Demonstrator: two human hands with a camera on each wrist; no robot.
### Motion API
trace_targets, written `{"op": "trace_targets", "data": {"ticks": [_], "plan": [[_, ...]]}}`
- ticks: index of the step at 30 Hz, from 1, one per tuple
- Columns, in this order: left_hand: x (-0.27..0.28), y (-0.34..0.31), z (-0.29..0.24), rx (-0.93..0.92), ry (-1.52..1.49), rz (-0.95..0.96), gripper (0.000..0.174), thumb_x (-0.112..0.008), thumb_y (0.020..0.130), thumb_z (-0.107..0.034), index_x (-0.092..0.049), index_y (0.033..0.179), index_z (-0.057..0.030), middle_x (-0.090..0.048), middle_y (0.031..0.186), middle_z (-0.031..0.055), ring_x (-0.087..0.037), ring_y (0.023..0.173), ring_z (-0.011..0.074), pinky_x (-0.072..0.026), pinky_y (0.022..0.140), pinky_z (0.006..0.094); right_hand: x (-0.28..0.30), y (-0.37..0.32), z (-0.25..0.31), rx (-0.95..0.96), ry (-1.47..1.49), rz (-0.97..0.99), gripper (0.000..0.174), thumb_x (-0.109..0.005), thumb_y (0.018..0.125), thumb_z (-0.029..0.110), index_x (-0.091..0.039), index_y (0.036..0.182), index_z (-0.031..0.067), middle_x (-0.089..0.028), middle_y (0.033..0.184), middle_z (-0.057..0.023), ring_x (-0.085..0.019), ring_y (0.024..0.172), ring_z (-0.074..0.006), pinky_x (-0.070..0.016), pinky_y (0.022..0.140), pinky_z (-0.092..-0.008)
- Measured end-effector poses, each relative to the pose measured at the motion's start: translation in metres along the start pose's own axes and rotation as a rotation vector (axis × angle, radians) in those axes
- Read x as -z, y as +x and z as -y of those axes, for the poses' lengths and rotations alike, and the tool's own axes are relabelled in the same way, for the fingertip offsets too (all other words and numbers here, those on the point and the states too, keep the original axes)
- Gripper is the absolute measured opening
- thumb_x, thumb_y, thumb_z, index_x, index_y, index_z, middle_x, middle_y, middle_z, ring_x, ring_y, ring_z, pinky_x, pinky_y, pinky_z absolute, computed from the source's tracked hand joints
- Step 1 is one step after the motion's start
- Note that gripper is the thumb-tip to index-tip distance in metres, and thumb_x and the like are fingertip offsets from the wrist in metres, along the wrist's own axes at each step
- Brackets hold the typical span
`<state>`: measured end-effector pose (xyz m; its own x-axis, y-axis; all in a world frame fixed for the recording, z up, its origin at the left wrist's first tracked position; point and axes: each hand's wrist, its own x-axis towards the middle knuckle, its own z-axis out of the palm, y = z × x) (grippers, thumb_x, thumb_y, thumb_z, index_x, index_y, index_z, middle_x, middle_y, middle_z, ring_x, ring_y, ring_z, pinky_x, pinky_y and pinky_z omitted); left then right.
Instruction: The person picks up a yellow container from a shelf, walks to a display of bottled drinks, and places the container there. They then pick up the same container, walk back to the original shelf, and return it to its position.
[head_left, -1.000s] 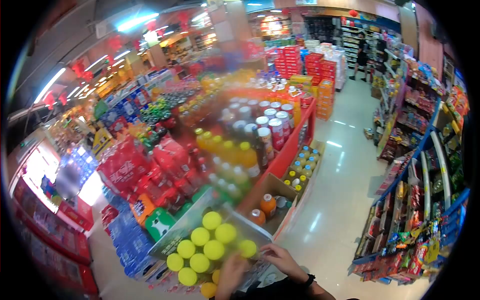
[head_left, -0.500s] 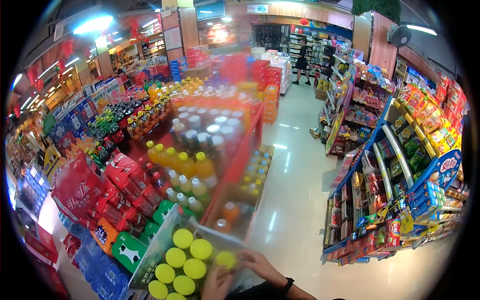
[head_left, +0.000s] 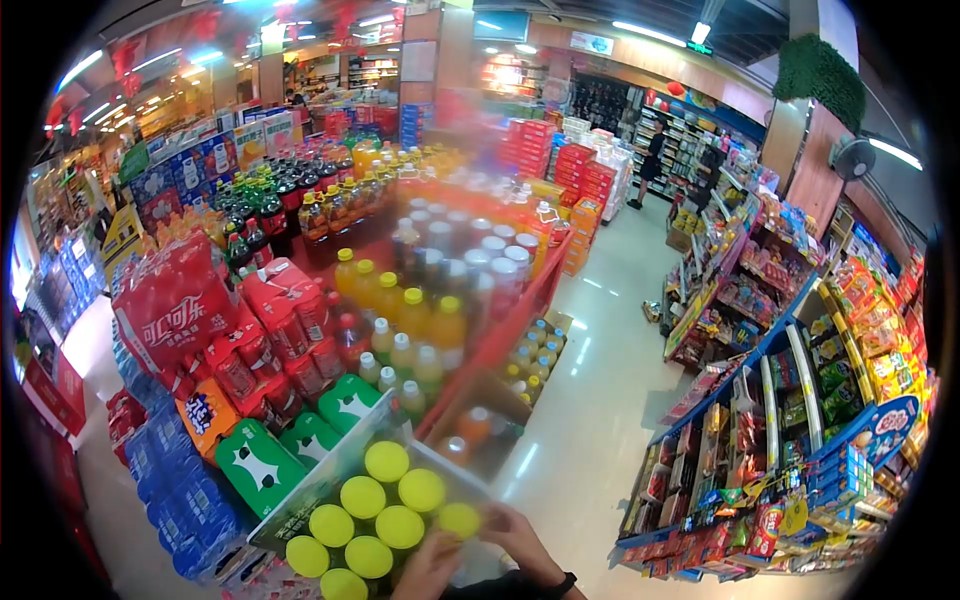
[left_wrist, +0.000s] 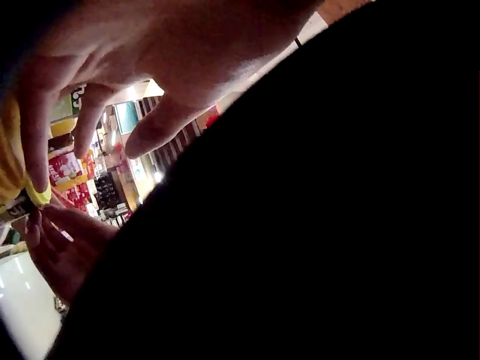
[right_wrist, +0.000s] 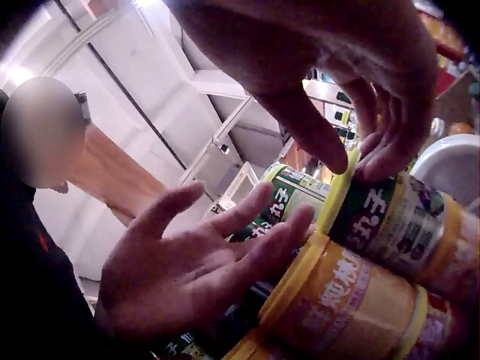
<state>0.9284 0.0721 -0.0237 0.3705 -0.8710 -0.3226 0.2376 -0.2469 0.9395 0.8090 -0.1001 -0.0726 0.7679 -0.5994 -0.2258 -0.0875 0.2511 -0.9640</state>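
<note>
My right hand pinches the rim of a yellow-lidded jar with a dark green label, thumb and fingers at its lid. In the right wrist view, my left hand lies palm up, its fingers fairly straight, fingertips close to that lid and to an orange-labelled jar with a yellow-orange lid. Seen from the head, my left hand is just left of the pinched lid. Several more yellow-lidded jars stand in rows beside it, behind a clear panel.
Green cartons, red drink packs and blue-wrapped bottles are stacked at left. Beyond the jars stand juice bottles and a cardboard box. An aisle floor runs along snack shelves at right.
The head view swung right, then partly back left. My left hand came from over the near jars up to the right-hand jar, where my right hand has stayed at the lid.
</note>
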Motion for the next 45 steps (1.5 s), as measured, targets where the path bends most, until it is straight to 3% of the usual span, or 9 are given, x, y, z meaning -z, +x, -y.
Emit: {"op": "trace_targets", "data": {"ticks": [13,23,26,30,33,34,38,40,45], "plan": [[-0.006,-0.004,0.002,-0.072,-0.242,0.049,0.054,-0.068,0.096,-0.008,-0.049,0.146,-0.0029,-0.060,0.135,0.0097,-0.056,0.125,0.0211,-0.0456,0.106,0.0345,-0.001,-0.025,0.021,0.042,-0.104,-0.031,0.049,-0.081,0.086,0.002,-0.061,0.130,-0.0002,-0.068,0.113,-0.0060,-0.066,0.100,-0.0155,-0.0542,0.090,-0.0304],[-0.016,-0.025,-0.005,-0.265,-0.259,0.101,0.028,-0.065,0.094,-0.003,-0.061,0.122,-0.0041,-0.063,0.126,0.0074,-0.059,0.121,0.0213,-0.0442,0.108,0.0359,-0.002,-0.070,0.045,0.331,-0.559,-0.371,0.052,-0.089,0.077,0.013,-0.067,0.123,0.0024,-0.070,0.111,-0.0128,-0.070,0.099,-0.0239,-0.0564,0.089,-0.0347],[-0.039,-0.032,-0.017,-0.349,-0.278,0.123,0.028,-0.066,0.095,-0.010,-0.060,0.122,-0.0036,-0.062,0.130,0.0103,-0.057,0.124,0.0247,-0.0414,0.112,0.0405,-0.001,-0.089,0.051,0.448,-0.512,-0.436,0.038,-0.078,0.080,0.013,-0.069,0.116,0.0033,-0.069,0.112,-0.0110,-0.066,0.105,-0.0258,-0.0538,0.093,-0.0405],[-0.063,-0.030,-0.026,-0.594,0.043,0.144,0.034,-0.067,0.095,-0.026,-0.062,0.119,-0.0026,-0.063,0.133,0.0152,-0.056,0.124,0.0305,-0.0391,0.112,0.0444,0.004,-0.121,0.040,0.373,-0.083,-0.436,0.058,-0.083,0.080,0.013,-0.062,0.132,-0.0007,-0.068,0.126,-0.0132,-0.063,0.120,-0.0231,-0.0505,0.106,-0.0394],[-0.082,-0.032,-0.037,-0.651,0.125,0.129,0.029,-0.064,0.096,-0.024,-0.065,0.114,-0.0022,-0.065,0.130,0.0165,-0.056,0.123,0.0315,-0.0404,0.110,0.0439,0.024,-0.141,0.012,0.377,-0.123,-0.559,0.065,-0.086,0.080,0.016,-0.059,0.136,-0.0011,-0.068,0.127,-0.0149,-0.064,0.119,-0.0239,-0.0510,0.105,-0.0400],[-0.087,-0.036,-0.045,-0.326,0.066,0.178,0.026,-0.064,0.095,-0.024,-0.066,0.109,-0.0021,-0.067,0.130,0.0166,-0.058,0.122,0.0318,-0.0423,0.108,0.0440,0.034,-0.154,0.010,0.325,-0.275,-0.565,0.068,-0.089,0.079,0.019,-0.058,0.137,-0.0006,-0.068,0.129,-0.0148,-0.064,0.119,-0.0236,-0.0506,0.105,-0.0400],[-0.125,-0.014,-0.007,-0.514,-0.155,0.391,0.026,-0.067,0.094,-0.019,-0.066,0.111,0.0000,-0.066,0.131,0.0184,-0.060,0.124,0.0323,-0.0428,0.111,0.0434,0.057,-0.195,-0.001,0.360,-0.239,-0.695,0.071,-0.090,0.076,0.018,-0.058,0.137,-0.0001,-0.067,0.129,-0.0156,-0.064,0.118,-0.0269,-0.0507,0.104,-0.0409],[-0.149,-0.012,0.000,-0.524,-0.085,0.498,0.033,-0.068,0.096,-0.029,-0.065,0.115,-0.0023,-0.060,0.140,0.0191,-0.054,0.131,0.0329,-0.0403,0.113,0.0448,0.075,-0.220,0.003,0.385,-0.253,-0.743,0.071,-0.090,0.075,0.017,-0.058,0.136,-0.0004,-0.067,0.128,-0.0168,-0.064,0.118,-0.0296,-0.0507,0.103,-0.0419],[-0.253,-0.024,0.015,-0.543,0.000,0.721,0.028,-0.064,0.099,-0.023,-0.065,0.117,-0.0014,-0.061,0.139,0.0199,-0.056,0.132,0.0328,-0.0418,0.112,0.0444,0.135,-0.309,0.010,0.478,-0.350,-0.882,0.069,-0.089,0.072,0.014,-0.059,0.133,-0.0010,-0.066,0.126,-0.0200,-0.063,0.117,-0.0366,-0.0507,0.102,-0.0443]]}}
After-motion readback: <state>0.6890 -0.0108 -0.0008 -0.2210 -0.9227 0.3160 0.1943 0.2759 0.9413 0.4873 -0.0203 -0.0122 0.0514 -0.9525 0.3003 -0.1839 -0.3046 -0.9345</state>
